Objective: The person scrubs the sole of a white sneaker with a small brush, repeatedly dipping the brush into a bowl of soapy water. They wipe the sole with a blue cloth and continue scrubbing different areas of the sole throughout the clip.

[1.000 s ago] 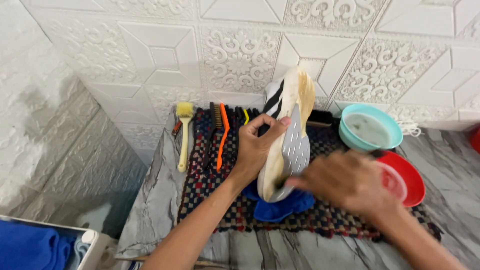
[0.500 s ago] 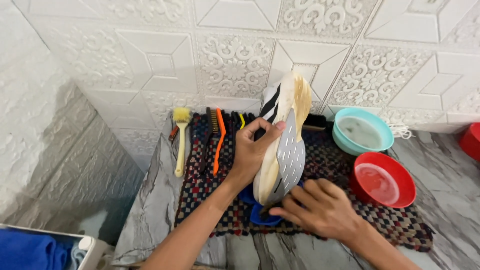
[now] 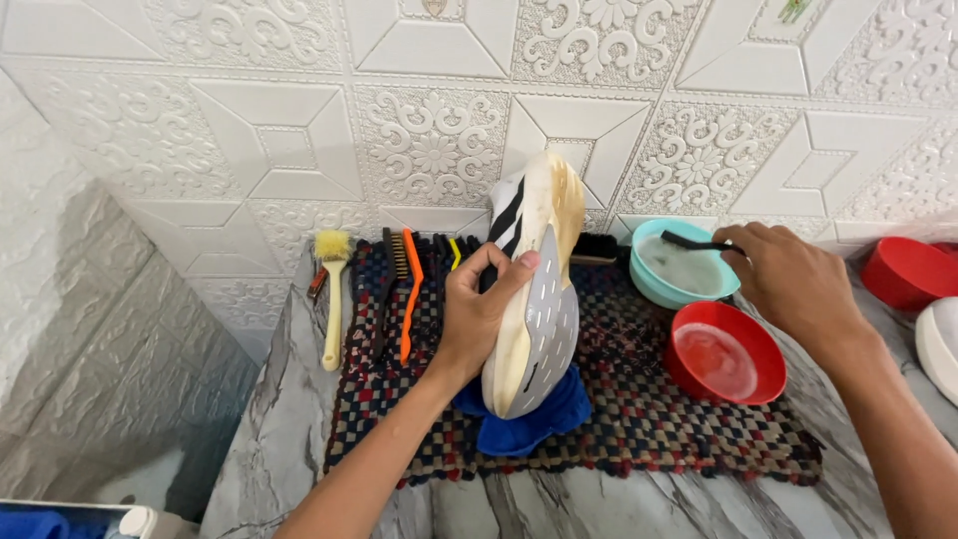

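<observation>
Starting over at 9 o'clock: a yellow-bristled brush [image 3: 332, 289] with a pale handle lies on the marble counter [image 3: 289, 399], right at the edge of the woven checkered mat [image 3: 649, 419]. Just beside it, on the mat, there's a dark brush and an orange-handled brush [image 3: 409, 294], lined up pointing toward 12.

Dead center, the left hand [image 3: 479, 314] has the sneaker [image 3: 534, 289] stood up on its heel, sole facing the camera, toe pointing at 12. Fingers wrap the left side of the sole, thumb across the grey tread, so it's a proper clamp on the shoe. The heel sits on a blue cloth [image 3: 529, 424] bunched on the mat at about 6 o'clock from the shoe. The midsole looks yellowed and grubby.

Over at 2 o'clock, the right hand [image 3: 793, 279] is pinched around a small dark brush [image 3: 694, 243], whose head is over the teal bowl [image 3: 679, 274] of cloudy water. Just below that, at 4 o'clock, a red bowl [image 3: 726, 351] sits on the mat. Another red container [image 3: 906, 271] and a white one [image 3: 938, 344] are at the far right edge.
</observation>
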